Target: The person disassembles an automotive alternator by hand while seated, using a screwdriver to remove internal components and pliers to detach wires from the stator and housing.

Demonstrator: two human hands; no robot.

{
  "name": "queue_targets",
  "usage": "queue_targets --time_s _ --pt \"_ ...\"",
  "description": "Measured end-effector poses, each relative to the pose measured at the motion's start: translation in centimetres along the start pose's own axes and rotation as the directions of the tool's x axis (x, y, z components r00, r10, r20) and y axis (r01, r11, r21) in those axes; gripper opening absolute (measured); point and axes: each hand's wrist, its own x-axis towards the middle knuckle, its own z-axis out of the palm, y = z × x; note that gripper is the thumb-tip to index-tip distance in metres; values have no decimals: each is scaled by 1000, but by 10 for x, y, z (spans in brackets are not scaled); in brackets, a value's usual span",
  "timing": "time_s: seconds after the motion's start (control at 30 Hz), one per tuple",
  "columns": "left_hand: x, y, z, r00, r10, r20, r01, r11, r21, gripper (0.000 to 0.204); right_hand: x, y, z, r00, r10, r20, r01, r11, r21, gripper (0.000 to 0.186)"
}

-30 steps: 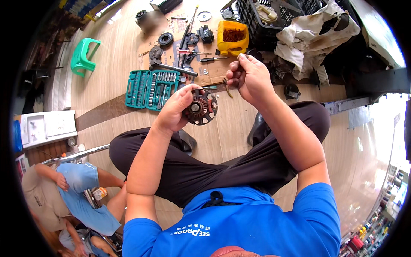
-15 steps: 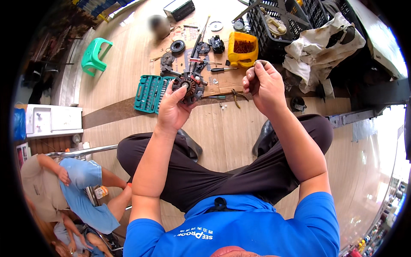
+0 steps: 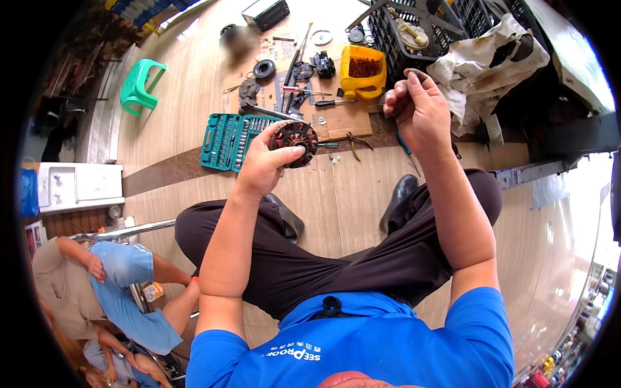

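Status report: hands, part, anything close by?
Left hand gripping round slotted part. Right hand apart, grasp unclear. Open green tool case beside left hand.

The left forearm (image 3: pixel 229 239) points to one o'clock; the left hand (image 3: pixel 264 163), at ten o'clock from mid-view, is curled in a grip, thumb toward three. The right forearm (image 3: pixel 464 213) points to eleven; the right hand (image 3: pixel 425 111), at two, has bent fingers (image 3: pixel 392 99), thumb toward eleven.

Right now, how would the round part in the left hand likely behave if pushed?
The round part likely feels stiff and rather heavy for its size, since it looks mostly metal. Its circular outline suggests it could roll if stood on edge. With the left hand gripping it, slipping looks unlikely.
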Motion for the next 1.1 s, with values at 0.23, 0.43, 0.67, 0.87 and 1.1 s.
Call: queue_targets --time_s 0.23,0.43,0.67,0.87,1.1 --pt "-4 -5 -7 969 -185 164 177 982 64 56 4 1 0 998 -37 -58 34 998 -46 10" --pt "-4 3 -3 957 -100 274 146 978 -151 53 13 12 -13 955 50 -291 -71 996 -60 9" --pt "-2 3 -1 988 -141 67 133 985 111 46 10 3 -5 985 46 -164 -48 999 -8 10" --pt "3 1 -7 996 -87 32 90 987 -132 41 13 4 -10 976 18 -216 -39 995 -94 10" --pt "-2 5 -14 985 -43 166 61 992 -108 51 20 14 -22 942 121 -312 -143 989 -46 11"
